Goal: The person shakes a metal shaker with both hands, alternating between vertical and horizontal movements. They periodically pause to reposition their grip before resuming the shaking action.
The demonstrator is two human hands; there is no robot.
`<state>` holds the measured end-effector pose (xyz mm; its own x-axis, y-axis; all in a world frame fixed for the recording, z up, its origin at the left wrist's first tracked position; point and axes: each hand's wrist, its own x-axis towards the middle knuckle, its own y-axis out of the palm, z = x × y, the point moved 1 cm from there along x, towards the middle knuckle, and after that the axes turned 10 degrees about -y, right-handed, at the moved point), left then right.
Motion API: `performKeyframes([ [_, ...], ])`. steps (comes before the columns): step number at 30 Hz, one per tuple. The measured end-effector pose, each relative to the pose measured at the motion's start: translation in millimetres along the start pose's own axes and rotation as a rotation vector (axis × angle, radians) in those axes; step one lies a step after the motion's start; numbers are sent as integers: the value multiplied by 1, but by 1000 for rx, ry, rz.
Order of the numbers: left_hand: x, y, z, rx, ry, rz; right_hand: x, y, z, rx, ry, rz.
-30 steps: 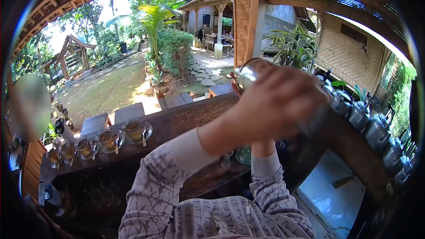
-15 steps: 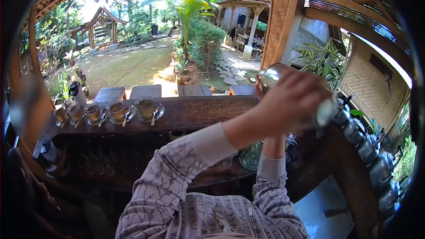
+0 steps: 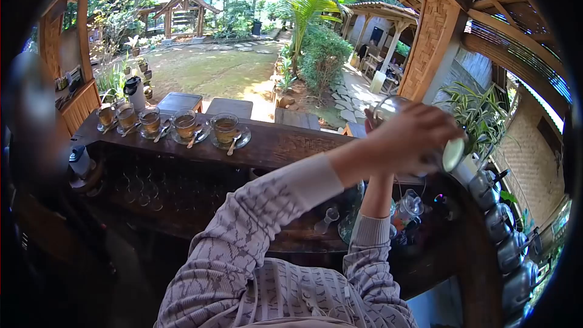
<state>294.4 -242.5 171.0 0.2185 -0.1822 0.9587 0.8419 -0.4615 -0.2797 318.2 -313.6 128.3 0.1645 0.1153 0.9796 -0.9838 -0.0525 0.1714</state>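
Note:
Both of my hands are raised over the counter around a shaker-like vessel [image 3: 390, 107] with a shiny metal end and a pale, round end on the right. My left hand [image 3: 419, 136] reaches across from the left, its fingers wrapped over the vessel's middle. Below and behind it, my right hand [image 3: 379, 183] comes up along the vessel; most of its fingers are hidden, but a fingertip shows beside the metal end. Underneath, on the lower counter, stand a small clear glass [image 3: 328, 220] and a clear jar [image 3: 410, 205].
Several glass cups of tea-coloured drink [image 3: 225, 126] with saucers and spoons line the wooden counter [image 3: 273, 146]. Metal kettles [image 3: 516, 249] stand along the right side. Stools [image 3: 228, 107] sit beyond the counter. A blurred person [image 3: 36, 115] is at the far left.
The view has swung left, so the cups and garden sit further right. The vessel stays between my two hands, slightly tilted differently. More of the lower counter shows.

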Motion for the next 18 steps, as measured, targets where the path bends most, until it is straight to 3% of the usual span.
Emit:
performKeyframes([
  [1, -1, -9, 16, -18, -88, 10, 1, 6, -2, -14, -23, 36],
  [2, -1, -18, 9, -8, -54, -25, 6, 10, -7, -22, -48, 82],
  [3, 1, -29, -5, 6, -19, -57, 13, 14, -15, -25, -77, 127],
  [5, -5, -60, -54, 113, 296, -178, 18, 21, -28, -38, -121, 191],
  [9, -22, -95, -104, -44, 320, -239, 25, 49, -59, -6, -176, 301],
  [10, -19, -86, -78, 69, 350, -356, 23, 56, -65, 11, -136, 294],
  [11, -20, -97, -49, 175, 293, -200, 21, 63, -70, 27, -97, 286],
  [13, -40, -92, 8, 145, -147, -82, 12, 75, -78, 61, -20, 256],
  [14, -56, -98, 29, 94, -224, -139, 8, 80, -83, 81, 13, 241],
  [18, -87, -156, -29, 222, -111, -204, 3, 88, -117, 153, 122, 182],
])
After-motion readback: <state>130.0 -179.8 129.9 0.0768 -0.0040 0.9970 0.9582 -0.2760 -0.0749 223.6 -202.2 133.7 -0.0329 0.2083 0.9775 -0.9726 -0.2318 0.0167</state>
